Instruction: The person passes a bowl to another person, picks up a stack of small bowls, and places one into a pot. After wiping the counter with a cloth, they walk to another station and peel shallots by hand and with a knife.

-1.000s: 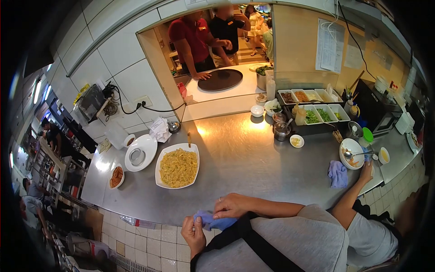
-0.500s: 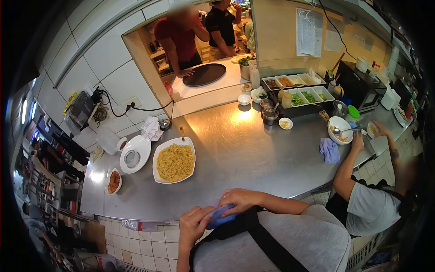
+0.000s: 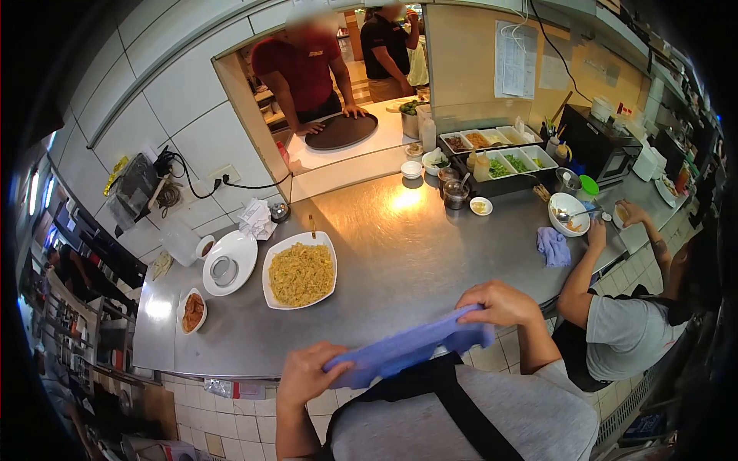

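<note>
A blue-purple cloth [image 3: 407, 343] is stretched between my two hands, just over the front edge of the steel counter [image 3: 369, 261]. My left hand [image 3: 314, 372] pinches one end of it, and my right hand [image 3: 501, 304] grips the other end, a little higher. Beyond the cloth, a square white dish of fried rice [image 3: 301, 273] sits on the counter. To its left are a white plate [image 3: 243, 250] with a small round dish on it and a small white bowl of reddish-brown food [image 3: 194, 310].
At right, a co-worker [image 3: 626, 330] handles bowls beside a white bowl with a spoon [image 3: 567, 215] and another purple cloth [image 3: 553, 247]. Topping trays [image 3: 516, 163] stand at the back. A person in red [image 3: 300, 69] rests both hands on a dark round tray [image 3: 342, 131] in the pass window.
My hands have moved apart, the right one rightward and up, spreading the bunched cloth into a long strip. The person in red now has both hands on the tray.
</note>
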Available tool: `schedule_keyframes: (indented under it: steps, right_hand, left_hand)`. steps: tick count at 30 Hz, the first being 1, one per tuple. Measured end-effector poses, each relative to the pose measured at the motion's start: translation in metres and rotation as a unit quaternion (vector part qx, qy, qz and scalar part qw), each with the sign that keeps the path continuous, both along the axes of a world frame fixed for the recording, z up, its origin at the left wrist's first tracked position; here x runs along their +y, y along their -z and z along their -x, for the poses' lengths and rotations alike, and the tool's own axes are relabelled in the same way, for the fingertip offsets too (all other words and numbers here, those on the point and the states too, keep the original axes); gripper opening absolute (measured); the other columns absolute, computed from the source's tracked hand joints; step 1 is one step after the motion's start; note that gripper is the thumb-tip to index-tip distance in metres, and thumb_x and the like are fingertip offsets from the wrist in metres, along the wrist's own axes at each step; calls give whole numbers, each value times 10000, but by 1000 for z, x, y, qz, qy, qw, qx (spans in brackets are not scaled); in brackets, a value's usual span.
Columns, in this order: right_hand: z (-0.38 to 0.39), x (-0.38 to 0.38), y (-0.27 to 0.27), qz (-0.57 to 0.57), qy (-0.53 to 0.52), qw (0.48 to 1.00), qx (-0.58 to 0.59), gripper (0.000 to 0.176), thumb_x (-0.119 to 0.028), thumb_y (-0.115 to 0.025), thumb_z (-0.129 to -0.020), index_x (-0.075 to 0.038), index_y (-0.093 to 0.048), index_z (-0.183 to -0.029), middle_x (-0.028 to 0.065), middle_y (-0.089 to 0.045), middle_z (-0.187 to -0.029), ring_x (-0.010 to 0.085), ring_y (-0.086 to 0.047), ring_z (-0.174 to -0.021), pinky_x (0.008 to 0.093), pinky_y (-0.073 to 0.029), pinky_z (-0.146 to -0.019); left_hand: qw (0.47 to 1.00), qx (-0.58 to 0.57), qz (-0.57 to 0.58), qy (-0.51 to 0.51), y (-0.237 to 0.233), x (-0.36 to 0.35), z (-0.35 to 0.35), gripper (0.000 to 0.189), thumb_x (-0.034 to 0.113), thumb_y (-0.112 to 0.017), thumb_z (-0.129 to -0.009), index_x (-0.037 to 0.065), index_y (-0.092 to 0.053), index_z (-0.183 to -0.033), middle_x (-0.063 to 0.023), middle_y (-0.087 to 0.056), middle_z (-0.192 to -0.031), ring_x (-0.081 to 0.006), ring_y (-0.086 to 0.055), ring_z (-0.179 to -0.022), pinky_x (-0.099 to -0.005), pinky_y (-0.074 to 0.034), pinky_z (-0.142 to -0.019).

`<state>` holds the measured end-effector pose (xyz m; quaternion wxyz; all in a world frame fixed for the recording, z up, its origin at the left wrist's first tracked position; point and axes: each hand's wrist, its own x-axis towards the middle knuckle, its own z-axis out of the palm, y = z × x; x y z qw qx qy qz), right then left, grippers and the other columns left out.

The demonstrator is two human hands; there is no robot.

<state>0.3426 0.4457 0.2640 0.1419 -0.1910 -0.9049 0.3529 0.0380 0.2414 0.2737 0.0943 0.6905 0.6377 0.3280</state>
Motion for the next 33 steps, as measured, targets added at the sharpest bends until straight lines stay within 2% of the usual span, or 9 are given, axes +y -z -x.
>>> schedule_keyframes:
  steps: [6,9,14,17,20,24,29,32,33]
  right_hand:
    - [-11,45,1,-188,196,962,18,164,-125,-656,-746,-37,-661,-884,149,-635,-808,308,-621,-751,351,-484,-667]
    - [-9,58,-24,-217,305,913,162,135,-12,-632,-725,-5,-648,-859,117,-614,-800,257,-601,-734,320,-470,-661]
    - [-28,52,-12,-157,301,922,183,196,60,-588,-721,-9,-663,-889,82,-582,-873,219,-579,-813,288,-462,-693]
    - [-51,49,51,-59,285,949,118,226,56,-582,-743,-31,-677,-928,88,-609,-908,216,-595,-816,286,-473,-711]
    - [-77,42,124,0,252,967,-39,223,47,-569,-762,-43,-686,-929,90,-618,-889,205,-597,-807,278,-471,-713]
    - [-95,21,149,188,269,927,-180,244,39,-561,-759,-34,-680,-959,64,-655,-801,155,-582,-706,291,-477,-681]
    - [-76,43,129,13,258,958,-123,184,-43,-580,-766,-62,-683,-918,134,-670,-803,281,-618,-717,353,-486,-672]
    - [-49,57,130,-56,307,941,-131,216,-81,-602,-767,-77,-657,-976,154,-659,-898,324,-621,-828,386,-493,-730]
    - [-42,60,139,-112,325,931,-121,240,-98,-608,-769,-87,-645,-1006,157,-648,-931,334,-615,-859,398,-494,-746]
  left_hand:
    - [990,49,-89,-101,11,52,27,175,56,-686,-719,70,-655,-891,-103,-607,-793,-293,-599,-714,-353,-473,-641]
    - [982,2,-143,-126,-6,72,29,194,1,-646,-722,58,-650,-908,-113,-577,-809,-295,-580,-741,-364,-463,-667]
    - [970,-6,-228,-86,10,70,25,209,-37,-620,-719,48,-652,-907,-107,-583,-886,-295,-584,-796,-373,-465,-700]
    - [985,-35,-162,-41,59,63,15,203,-22,-619,-725,56,-659,-908,-109,-627,-932,-302,-602,-862,-371,-480,-746]
    - [1000,-8,-7,13,124,43,3,198,22,-627,-766,57,-659,-959,-120,-656,-953,-289,-622,-908,-348,-492,-766]
    - [986,-33,143,82,159,16,-15,180,60,-601,-791,80,-658,-960,-127,-666,-958,-318,-621,-890,-382,-495,-778]
    - [984,-83,159,20,138,28,-11,184,77,-608,-818,61,-654,-995,-139,-667,-904,-281,-646,-833,-354,-499,-751]
    - [979,-149,136,-28,151,55,2,281,105,-611,-809,63,-619,-1086,-177,-634,-1038,-336,-603,-942,-377,-475,-846]
    - [992,-94,79,-44,158,56,1,324,116,-620,-804,58,-596,-1121,-189,-607,-1082,-346,-580,-982,-387,-458,-873]
